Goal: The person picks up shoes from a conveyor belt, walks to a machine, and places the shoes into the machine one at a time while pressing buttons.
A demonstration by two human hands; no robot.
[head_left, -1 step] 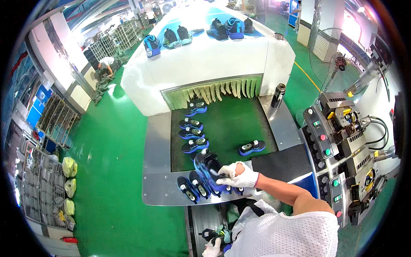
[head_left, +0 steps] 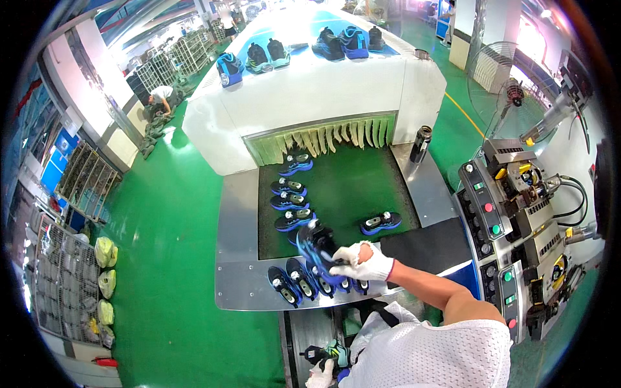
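My right hand (head_left: 363, 260), in a white glove with a gap over the back of the hand, is closed on a black and blue sneaker (head_left: 315, 246) by its heel end. That sneaker hangs tilted above a row of similar shoes (head_left: 302, 279) lying on the metal ledge. Low in the picture, my left hand (head_left: 320, 375), also gloved, grips a black and green sneaker (head_left: 333, 353) close to my body; part of that hand is cut off from sight. More black and blue sneakers (head_left: 289, 201) lie along the left side of the green conveyor belt (head_left: 343, 194), and a single one (head_left: 380, 223) rests at its right.
A white tunnel machine (head_left: 310, 97) with a fringed curtain (head_left: 330, 134) stands ahead, several shoes on top. A dark bottle (head_left: 420, 143) stands on the right ledge. Control panels (head_left: 482, 197) and a fan (head_left: 511, 90) are at right. Far left, a person (head_left: 162, 97) bends down.
The sneaker in my right hand has shifted slightly to the right and turned, showing more of the shoes on the ledge below. My left hand looks the same.
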